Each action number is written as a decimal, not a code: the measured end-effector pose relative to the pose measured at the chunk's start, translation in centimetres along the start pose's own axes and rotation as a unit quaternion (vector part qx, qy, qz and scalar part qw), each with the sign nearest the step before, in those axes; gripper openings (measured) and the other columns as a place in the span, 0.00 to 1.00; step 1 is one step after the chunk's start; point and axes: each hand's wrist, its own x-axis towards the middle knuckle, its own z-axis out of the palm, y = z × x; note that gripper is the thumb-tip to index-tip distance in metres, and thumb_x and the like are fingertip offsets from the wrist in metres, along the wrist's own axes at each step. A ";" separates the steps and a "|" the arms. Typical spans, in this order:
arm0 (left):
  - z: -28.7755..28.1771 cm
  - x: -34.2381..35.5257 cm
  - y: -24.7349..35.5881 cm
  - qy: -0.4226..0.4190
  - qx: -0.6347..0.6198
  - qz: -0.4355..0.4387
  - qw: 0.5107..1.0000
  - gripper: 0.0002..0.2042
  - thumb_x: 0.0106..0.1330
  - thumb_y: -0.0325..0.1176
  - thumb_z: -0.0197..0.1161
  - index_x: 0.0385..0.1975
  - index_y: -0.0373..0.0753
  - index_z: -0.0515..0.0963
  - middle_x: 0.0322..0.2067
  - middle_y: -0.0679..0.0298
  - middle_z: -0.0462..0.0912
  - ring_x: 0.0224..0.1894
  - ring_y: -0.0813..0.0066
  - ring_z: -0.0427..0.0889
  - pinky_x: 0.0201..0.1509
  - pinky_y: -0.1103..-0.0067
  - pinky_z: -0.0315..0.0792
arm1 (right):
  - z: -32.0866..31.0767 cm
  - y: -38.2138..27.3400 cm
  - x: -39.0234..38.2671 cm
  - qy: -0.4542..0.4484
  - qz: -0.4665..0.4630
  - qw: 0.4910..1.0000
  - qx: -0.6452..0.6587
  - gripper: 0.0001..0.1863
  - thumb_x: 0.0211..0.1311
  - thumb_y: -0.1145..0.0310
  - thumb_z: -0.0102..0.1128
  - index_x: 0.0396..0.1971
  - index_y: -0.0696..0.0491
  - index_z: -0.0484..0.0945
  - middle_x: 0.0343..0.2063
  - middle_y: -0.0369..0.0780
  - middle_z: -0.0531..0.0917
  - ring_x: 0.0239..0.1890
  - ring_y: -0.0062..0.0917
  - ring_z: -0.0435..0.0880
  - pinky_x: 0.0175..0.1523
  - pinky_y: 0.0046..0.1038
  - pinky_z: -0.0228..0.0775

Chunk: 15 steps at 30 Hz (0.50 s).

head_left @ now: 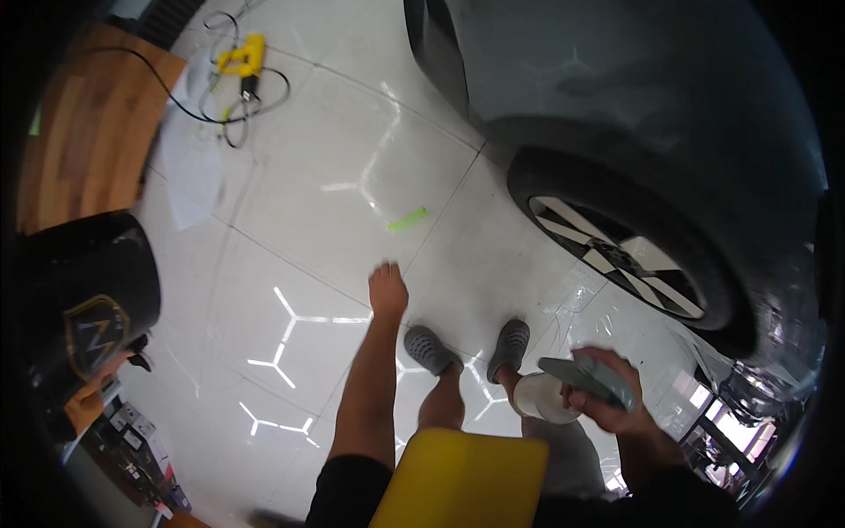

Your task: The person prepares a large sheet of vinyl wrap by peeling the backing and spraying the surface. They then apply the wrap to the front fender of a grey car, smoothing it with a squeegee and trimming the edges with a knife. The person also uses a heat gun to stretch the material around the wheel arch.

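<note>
Glossy white tiled floor (290, 202). Lying directly on it: green strip (407, 219), yellow tool (243, 58) with black cable (189, 110), clear film sheet (189, 167). Car tyre (634, 238) rests on it.

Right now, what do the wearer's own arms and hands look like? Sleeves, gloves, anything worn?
Both hands are bare: no gloves on the left hand or the right hand. No watch, ring or band shows. The left forearm is uncovered up to a short black sleeve at the lower edge. The right arm also runs into dark fabric near the frame's bottom; its cut is hard to tell.
</note>
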 end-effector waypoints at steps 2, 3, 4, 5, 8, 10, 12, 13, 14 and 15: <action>6.8 9.0 0.9 0.064 0.075 0.015 0.995 0.17 0.64 0.29 0.48 0.52 0.35 0.72 0.53 0.54 0.74 0.55 0.58 0.72 0.62 0.62 0.63 | -0.3 9.5 -0.7 0.026 -0.018 0.998 -0.060 0.28 0.58 0.73 0.64 0.55 0.61 0.63 0.31 0.47 0.81 0.29 0.27 0.82 0.35 0.29 0.75; 9.4 12.5 1.2 0.098 0.123 0.017 0.987 0.18 0.66 0.30 0.47 0.54 0.35 0.70 0.55 0.55 0.72 0.56 0.58 0.71 0.63 0.60 0.62 | -0.4 13.9 -1.1 0.059 0.005 0.998 -0.017 0.28 0.60 0.71 0.62 0.57 0.60 0.61 0.29 0.45 0.80 0.28 0.26 0.81 0.37 0.30 0.74; 11.9 14.7 -0.8 0.174 0.178 0.006 0.969 0.18 0.66 0.31 0.48 0.56 0.35 0.69 0.56 0.56 0.71 0.56 0.59 0.70 0.64 0.59 0.61 | -0.1 17.2 -0.8 0.092 -0.002 0.996 0.016 0.28 0.59 0.73 0.61 0.57 0.61 0.62 0.30 0.45 0.80 0.30 0.26 0.81 0.39 0.30 0.74; 12.9 16.6 -0.7 0.146 0.132 -0.032 0.980 0.19 0.67 0.31 0.48 0.57 0.36 0.68 0.55 0.56 0.71 0.57 0.60 0.69 0.63 0.59 0.62 | 0.1 20.3 -0.9 0.140 -0.004 0.989 0.040 0.27 0.58 0.74 0.60 0.57 0.62 0.62 0.31 0.44 0.81 0.31 0.27 0.81 0.40 0.30 0.74; 12.6 17.6 2.9 0.026 0.101 -0.112 0.988 0.11 0.68 0.31 0.47 0.47 0.38 0.70 0.48 0.53 0.75 0.49 0.59 0.76 0.57 0.62 0.68 | -1.0 25.6 -2.8 0.256 -0.023 0.966 0.032 0.26 0.60 0.78 0.54 0.57 0.66 0.59 0.32 0.45 0.80 0.32 0.26 0.81 0.41 0.30 0.74; 13.9 11.3 -0.9 -0.023 -0.004 -0.134 0.991 0.08 0.66 0.30 0.48 0.42 0.36 0.70 0.45 0.49 0.76 0.47 0.52 0.79 0.54 0.60 0.71 | -1.1 25.2 -3.5 0.274 0.012 0.961 0.043 0.24 0.60 0.77 0.54 0.56 0.65 0.61 0.30 0.44 0.80 0.32 0.26 0.81 0.40 0.29 0.74; 14.8 0.9 -6.0 0.026 -0.040 -0.162 0.986 0.18 0.61 0.28 0.51 0.51 0.29 0.66 0.47 0.39 0.75 0.49 0.42 0.77 0.53 0.58 0.71 | -1.9 23.9 -5.6 0.239 -0.025 0.971 0.018 0.24 0.60 0.77 0.55 0.56 0.64 0.62 0.30 0.43 0.80 0.32 0.25 0.81 0.39 0.28 0.74; 15.2 -5.6 -5.1 -0.023 -0.116 -0.185 0.976 0.29 0.58 0.27 0.53 0.62 0.30 0.58 0.48 0.34 0.74 0.49 0.41 0.76 0.52 0.58 0.71 | -3.2 22.6 -8.3 0.243 -0.030 0.969 -0.017 0.24 0.60 0.77 0.56 0.56 0.64 0.62 0.30 0.43 0.80 0.32 0.25 0.81 0.39 0.27 0.74; 10.5 -10.0 1.6 -0.172 -0.156 -0.220 0.947 0.37 0.56 0.27 0.55 0.68 0.35 0.49 0.43 0.31 0.76 0.49 0.40 0.77 0.52 0.57 0.71 | -4.8 21.7 -12.6 0.286 -0.040 0.954 -0.081 0.25 0.59 0.77 0.58 0.56 0.62 0.64 0.30 0.42 0.81 0.32 0.24 0.82 0.40 0.28 0.75; 8.4 -17.9 -0.9 -0.230 -0.088 -0.229 0.942 0.42 0.56 0.28 0.57 0.71 0.42 0.43 0.40 0.37 0.79 0.47 0.41 0.78 0.52 0.57 0.71 | -5.1 19.5 -14.9 0.286 -0.037 0.956 -0.050 0.24 0.58 0.77 0.59 0.55 0.61 0.65 0.30 0.42 0.81 0.33 0.25 0.82 0.40 0.28 0.75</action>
